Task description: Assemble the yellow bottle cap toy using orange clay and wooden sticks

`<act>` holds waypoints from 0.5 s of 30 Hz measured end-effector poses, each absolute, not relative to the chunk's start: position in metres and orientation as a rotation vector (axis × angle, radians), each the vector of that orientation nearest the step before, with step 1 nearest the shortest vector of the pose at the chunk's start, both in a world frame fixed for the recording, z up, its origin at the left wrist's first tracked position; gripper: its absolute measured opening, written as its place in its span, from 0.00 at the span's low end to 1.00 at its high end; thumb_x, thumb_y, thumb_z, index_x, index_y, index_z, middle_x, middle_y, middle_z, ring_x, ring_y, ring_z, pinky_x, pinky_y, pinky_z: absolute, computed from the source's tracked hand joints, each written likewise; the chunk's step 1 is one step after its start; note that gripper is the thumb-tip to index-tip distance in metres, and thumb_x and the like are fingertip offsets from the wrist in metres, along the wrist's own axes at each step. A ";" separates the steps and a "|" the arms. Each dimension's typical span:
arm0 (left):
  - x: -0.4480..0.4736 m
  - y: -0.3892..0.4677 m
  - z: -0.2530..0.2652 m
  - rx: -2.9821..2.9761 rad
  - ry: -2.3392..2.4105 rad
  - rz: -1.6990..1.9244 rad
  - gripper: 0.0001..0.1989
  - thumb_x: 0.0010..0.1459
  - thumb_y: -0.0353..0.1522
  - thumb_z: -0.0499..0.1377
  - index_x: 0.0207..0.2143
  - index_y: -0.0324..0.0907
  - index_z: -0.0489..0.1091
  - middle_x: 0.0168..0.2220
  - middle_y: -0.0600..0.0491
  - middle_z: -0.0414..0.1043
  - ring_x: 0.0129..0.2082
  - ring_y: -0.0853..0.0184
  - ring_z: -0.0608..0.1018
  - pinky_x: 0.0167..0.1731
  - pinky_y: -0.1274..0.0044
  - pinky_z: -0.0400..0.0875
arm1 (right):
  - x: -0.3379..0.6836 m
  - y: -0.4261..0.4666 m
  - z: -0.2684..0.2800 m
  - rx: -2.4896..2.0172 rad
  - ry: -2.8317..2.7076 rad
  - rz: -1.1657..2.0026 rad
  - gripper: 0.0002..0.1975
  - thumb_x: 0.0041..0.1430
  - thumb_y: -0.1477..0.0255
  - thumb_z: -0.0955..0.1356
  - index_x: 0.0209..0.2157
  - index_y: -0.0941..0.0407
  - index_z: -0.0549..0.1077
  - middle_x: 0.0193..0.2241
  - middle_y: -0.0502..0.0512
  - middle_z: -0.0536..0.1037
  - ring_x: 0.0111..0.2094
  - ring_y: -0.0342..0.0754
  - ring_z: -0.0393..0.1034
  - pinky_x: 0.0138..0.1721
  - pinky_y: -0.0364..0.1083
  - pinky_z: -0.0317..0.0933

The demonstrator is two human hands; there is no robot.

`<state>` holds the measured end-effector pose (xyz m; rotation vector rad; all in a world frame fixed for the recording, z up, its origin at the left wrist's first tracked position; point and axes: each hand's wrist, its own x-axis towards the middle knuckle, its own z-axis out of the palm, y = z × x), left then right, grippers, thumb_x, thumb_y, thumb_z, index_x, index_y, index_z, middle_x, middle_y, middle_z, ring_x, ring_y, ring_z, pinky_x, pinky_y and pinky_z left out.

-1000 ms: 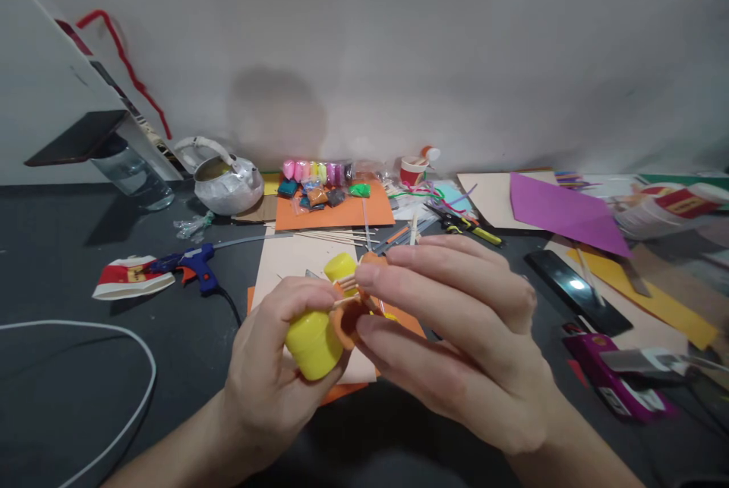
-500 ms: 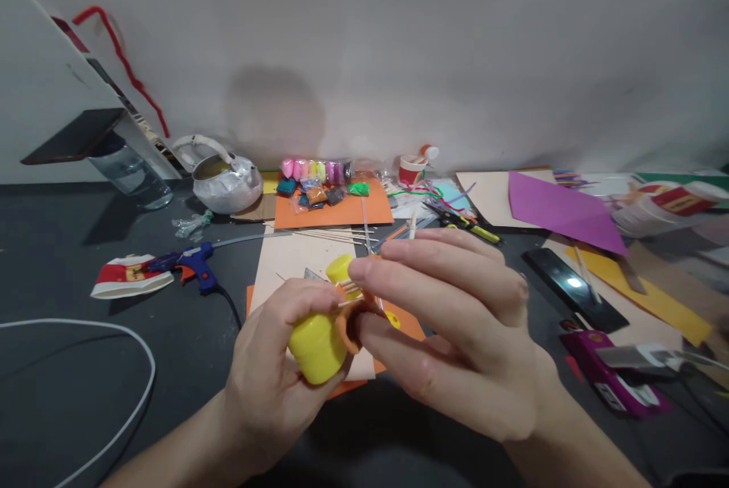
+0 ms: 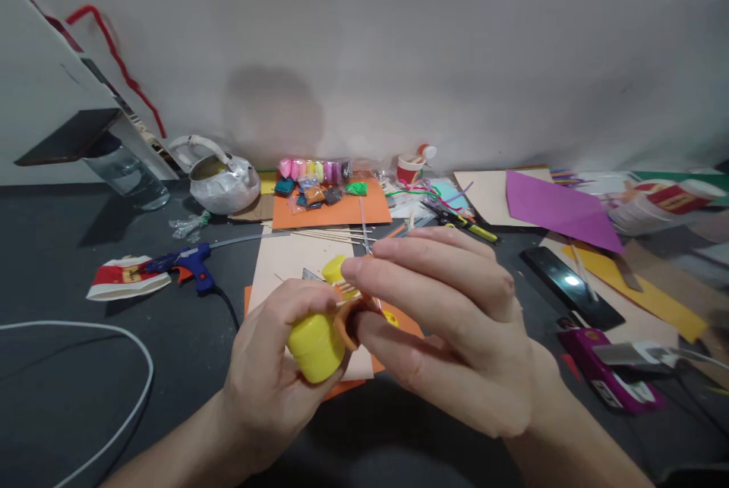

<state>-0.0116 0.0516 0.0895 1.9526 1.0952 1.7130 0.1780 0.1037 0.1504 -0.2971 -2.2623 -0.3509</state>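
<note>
My left hand (image 3: 270,366) is closed around a yellow cylinder (image 3: 317,349) that looks like part of a handmade craft model. Thin wooden sticks (image 3: 345,289) and a second yellow round piece (image 3: 333,269) show just beyond it. Beside the cylinder is a curled orange piece (image 3: 346,323), and the fingers of my right hand (image 3: 449,321) close on it, with one finger at its inner side. The right fingers cover much of the orange piece, so how the parts join is hidden.
Beyond the hands lie an orange sheet (image 3: 370,207) with clay packets, wooden skewers and pliers (image 3: 464,222). A blue glue gun (image 3: 194,264) and a silver kettle-shaped pot (image 3: 223,183) are on the left. To the right are a phone (image 3: 569,287), a purple power strip (image 3: 609,370) and paper cups (image 3: 666,203).
Both hands keep almost the same grip on the yellow cylinder and the orange piece. The whole view has shifted slightly, so things appear a little farther left.
</note>
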 end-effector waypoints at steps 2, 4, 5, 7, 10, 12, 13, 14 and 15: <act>-0.012 0.051 0.090 1.935 1.093 1.710 0.24 0.54 0.24 0.67 0.51 0.51 0.70 0.42 0.53 0.80 0.40 0.62 0.84 0.40 0.72 0.82 | 0.180 0.101 0.149 -0.377 -2.241 -0.310 0.06 0.66 0.77 0.69 0.40 0.54 0.78 0.55 0.51 0.78 0.61 0.46 0.67 0.64 0.51 0.67; -0.012 0.050 0.090 1.920 1.081 1.699 0.22 0.55 0.24 0.67 0.51 0.50 0.70 0.42 0.52 0.79 0.41 0.63 0.83 0.41 0.74 0.81 | 0.182 0.098 0.146 -0.458 -2.168 -0.272 0.06 0.67 0.77 0.69 0.43 0.54 0.78 0.54 0.50 0.79 0.60 0.46 0.68 0.63 0.52 0.69; -0.012 0.050 0.089 1.918 1.075 1.695 0.22 0.55 0.23 0.67 0.50 0.48 0.70 0.42 0.52 0.79 0.41 0.64 0.83 0.42 0.76 0.81 | 0.183 0.097 0.144 -0.478 -2.127 -0.269 0.06 0.67 0.76 0.69 0.43 0.54 0.78 0.54 0.50 0.80 0.60 0.47 0.69 0.61 0.53 0.70; -0.012 0.051 0.089 1.919 1.057 1.701 0.23 0.54 0.22 0.67 0.50 0.46 0.70 0.43 0.52 0.78 0.42 0.66 0.82 0.44 0.78 0.79 | 0.185 0.096 0.140 -0.473 -2.094 -0.283 0.05 0.66 0.76 0.70 0.42 0.55 0.79 0.53 0.51 0.80 0.59 0.49 0.70 0.59 0.55 0.71; -0.012 0.052 0.088 1.908 1.033 1.720 0.22 0.54 0.22 0.68 0.50 0.45 0.69 0.43 0.53 0.77 0.43 0.68 0.82 0.46 0.80 0.78 | 0.185 0.095 0.134 -0.469 -2.097 -0.298 0.04 0.66 0.76 0.71 0.41 0.54 0.79 0.53 0.51 0.81 0.57 0.50 0.72 0.57 0.56 0.72; -0.011 0.053 0.089 1.896 1.040 1.718 0.23 0.53 0.21 0.67 0.49 0.45 0.69 0.43 0.54 0.77 0.43 0.69 0.81 0.47 0.82 0.77 | 0.186 0.094 0.132 -0.488 -2.039 -0.301 0.05 0.67 0.76 0.70 0.39 0.54 0.79 0.51 0.51 0.82 0.55 0.51 0.73 0.56 0.56 0.72; -0.011 0.053 0.090 1.882 1.050 1.712 0.23 0.53 0.20 0.67 0.49 0.45 0.69 0.43 0.54 0.77 0.43 0.70 0.81 0.48 0.83 0.77 | 0.186 0.095 0.132 -0.490 -1.999 -0.308 0.05 0.67 0.76 0.69 0.38 0.54 0.79 0.51 0.51 0.82 0.54 0.51 0.74 0.54 0.56 0.73; -0.010 0.053 0.092 1.860 1.064 1.706 0.23 0.53 0.19 0.67 0.49 0.45 0.69 0.42 0.55 0.77 0.43 0.71 0.81 0.49 0.84 0.76 | 0.188 0.096 0.132 -0.495 -1.984 -0.307 0.05 0.66 0.77 0.70 0.38 0.54 0.78 0.50 0.53 0.82 0.54 0.52 0.74 0.54 0.56 0.73; -0.009 0.053 0.094 1.832 1.076 1.708 0.23 0.52 0.19 0.67 0.47 0.46 0.69 0.41 0.57 0.77 0.42 0.72 0.81 0.48 0.85 0.76 | 0.189 0.098 0.132 -0.499 -1.987 -0.298 0.04 0.64 0.78 0.71 0.38 0.55 0.78 0.50 0.55 0.82 0.54 0.53 0.74 0.53 0.56 0.72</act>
